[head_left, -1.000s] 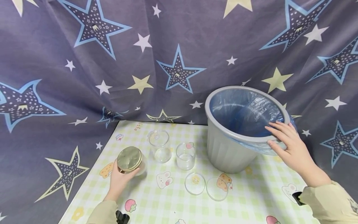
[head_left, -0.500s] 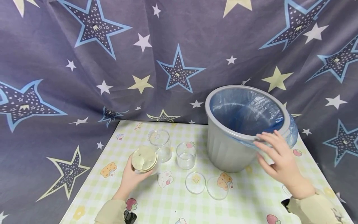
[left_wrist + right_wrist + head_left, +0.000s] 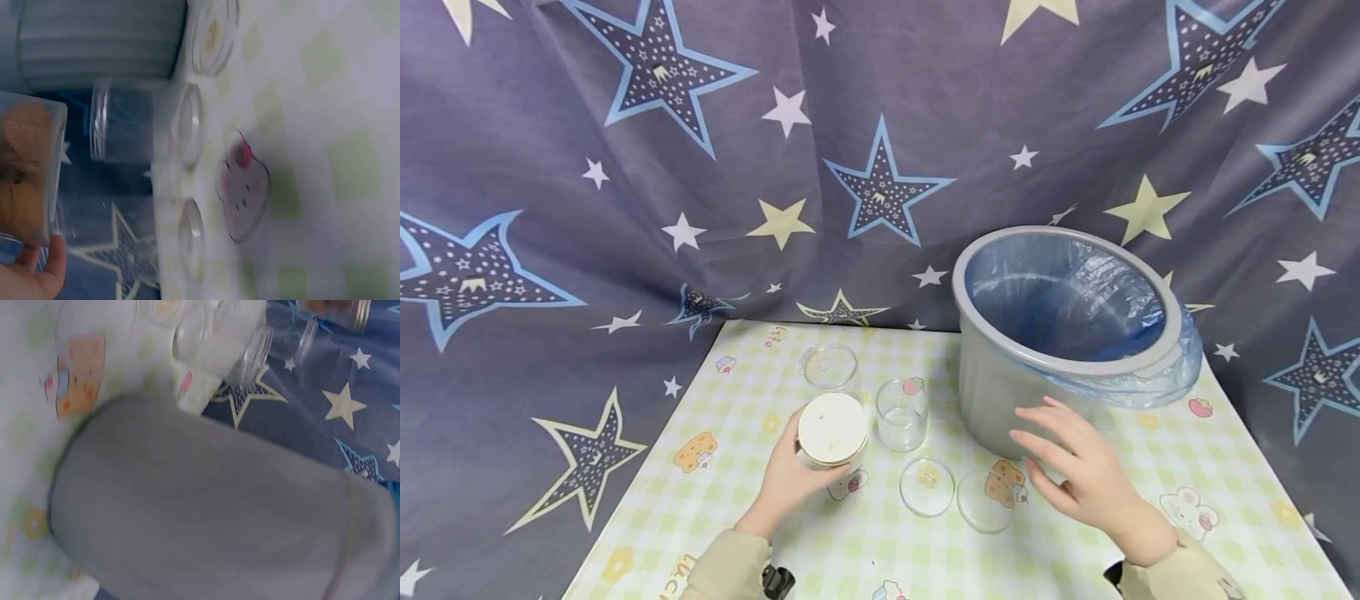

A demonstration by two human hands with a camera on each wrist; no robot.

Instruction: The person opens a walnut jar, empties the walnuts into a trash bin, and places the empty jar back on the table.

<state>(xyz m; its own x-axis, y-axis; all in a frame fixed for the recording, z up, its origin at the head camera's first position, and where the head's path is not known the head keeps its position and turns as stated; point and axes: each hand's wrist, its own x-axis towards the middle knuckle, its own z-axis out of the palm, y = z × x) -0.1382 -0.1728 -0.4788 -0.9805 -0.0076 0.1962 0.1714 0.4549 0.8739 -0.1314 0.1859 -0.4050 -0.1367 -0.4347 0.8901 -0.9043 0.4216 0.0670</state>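
My left hand [image 3: 793, 479] grips a clear jar [image 3: 28, 169] with a pale metal lid [image 3: 832, 429], holding it above the table. Brown and orange pieces show through its wall in the left wrist view. Just behind it stands a tall clear container [image 3: 831, 367] without a lid, and to its right a shorter clear container [image 3: 902, 421]. Two round clear lids, one [image 3: 927, 487] beside the other [image 3: 985, 502], lie on the table between my hands. My right hand [image 3: 1078, 471] hangs in the air before the bin, fingers loosely spread and holding nothing.
A grey bin [image 3: 1000, 392] lined with a blue bag [image 3: 1180, 367] stands at the back right, its mouth facing up. Checked cloth [image 3: 865, 567] with cartoon prints covers the table. A star-patterned curtain [image 3: 880, 275] hangs behind.
My left hand has lifted the lidded jar and carried it to the right. My right hand has let go of the bin's rim and come down and left.
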